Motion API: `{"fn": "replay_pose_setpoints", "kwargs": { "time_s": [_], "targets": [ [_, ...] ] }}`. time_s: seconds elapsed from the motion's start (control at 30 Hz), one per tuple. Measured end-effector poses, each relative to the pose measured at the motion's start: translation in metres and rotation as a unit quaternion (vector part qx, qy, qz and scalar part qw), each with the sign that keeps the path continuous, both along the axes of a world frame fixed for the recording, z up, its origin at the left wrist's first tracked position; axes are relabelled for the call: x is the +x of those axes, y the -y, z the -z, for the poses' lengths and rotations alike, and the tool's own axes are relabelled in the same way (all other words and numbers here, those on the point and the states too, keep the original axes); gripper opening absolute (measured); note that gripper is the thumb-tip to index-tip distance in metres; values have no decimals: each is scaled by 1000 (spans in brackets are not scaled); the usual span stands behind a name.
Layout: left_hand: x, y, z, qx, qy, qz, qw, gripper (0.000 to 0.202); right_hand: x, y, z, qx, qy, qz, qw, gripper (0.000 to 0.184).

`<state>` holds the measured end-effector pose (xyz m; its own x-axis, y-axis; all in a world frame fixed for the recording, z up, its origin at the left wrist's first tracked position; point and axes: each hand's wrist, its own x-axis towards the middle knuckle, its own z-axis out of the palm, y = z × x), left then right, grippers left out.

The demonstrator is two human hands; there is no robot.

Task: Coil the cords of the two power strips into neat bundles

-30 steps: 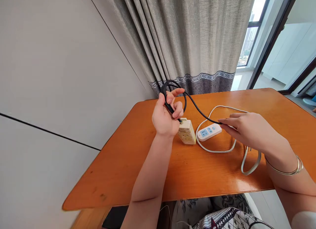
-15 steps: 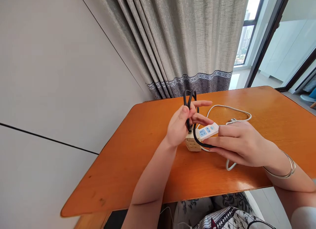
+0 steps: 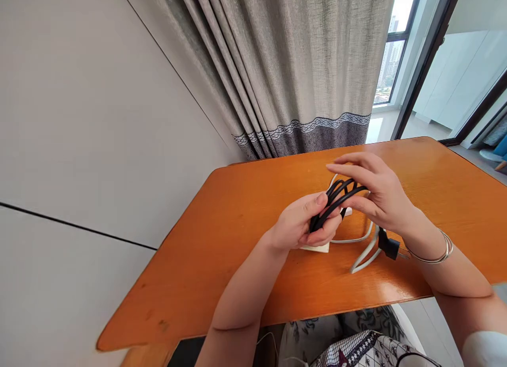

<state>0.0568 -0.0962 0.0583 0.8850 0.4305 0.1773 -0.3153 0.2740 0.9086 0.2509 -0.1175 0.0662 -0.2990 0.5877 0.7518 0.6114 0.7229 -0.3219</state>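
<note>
Over the orange-brown wooden table [image 3: 222, 235], the left hand [image 3: 303, 219] is closed around looped black rubbery cable [image 3: 337, 201], whose long axis slants from near left to far right, towards the right hand [image 3: 379, 194]. That one is half curled at the loops' right end; whether it grips a strand I can't tell. Nearer, a black pronged plug [image 3: 388, 244] shows beside white cord [image 3: 356, 264].

The cable [image 3: 335, 204] is black, the cord [image 3: 349, 242] white, the table [image 3: 198, 282] orange-brown, the curtain [image 3: 317, 66] grey, pattern-banded.
</note>
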Motion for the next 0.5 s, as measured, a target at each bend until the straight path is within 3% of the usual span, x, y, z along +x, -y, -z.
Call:
{"fn": "replay_pose_setpoints", "kwargs": {
  "time_s": [0.2, 0.37, 0.5],
  "targets": [
    [-4, -7, -4, -36, 1, -8, 999, 39, -3, -6, 4, -114, -36, -96, 988, 36],
    [-4, -10, -11, 7, -52, -89, 995, 44, -8, -4, 4, -84, -36, -47, 995, 26],
    [0, -9, -13, 38, -47, -183, 981, 39, -10, -4, 5, -85, -29, -1, 996, 31]
  ]
}}
